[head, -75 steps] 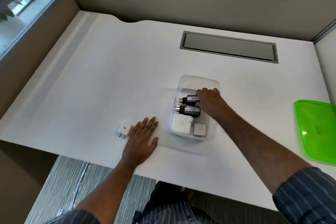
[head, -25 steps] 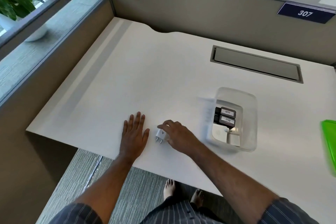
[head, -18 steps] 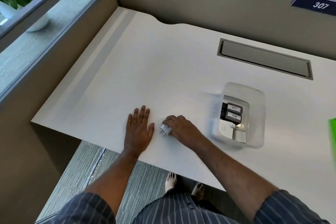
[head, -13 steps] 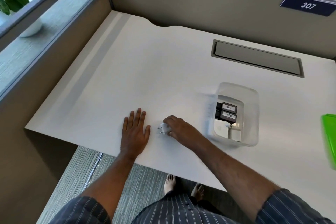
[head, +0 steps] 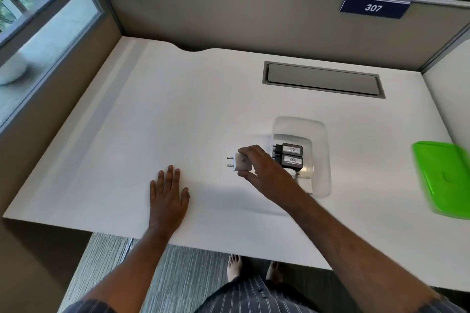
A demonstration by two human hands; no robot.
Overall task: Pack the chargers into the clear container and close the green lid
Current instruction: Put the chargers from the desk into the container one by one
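2 hands: right hand (head: 262,169) pinching white charger (head: 241,165), hiding container (head: 321,134) corner, left hand (head: 169,192) flat, open

**Partly out of sight on the desk**

Cut off at the right edge and smeared by blur: green lid (head: 442,183). Masked by the right hand (head: 264,173): rear of the white charger (head: 243,165) and the near-left corner of the clear container (head: 323,134). Barely glimpsed behind the wrist: white items inside it.

A person in dark pinstriped sleeves (head: 86,306) and matching striped trousers (head: 254,298), forearms bare, stands barefoot.
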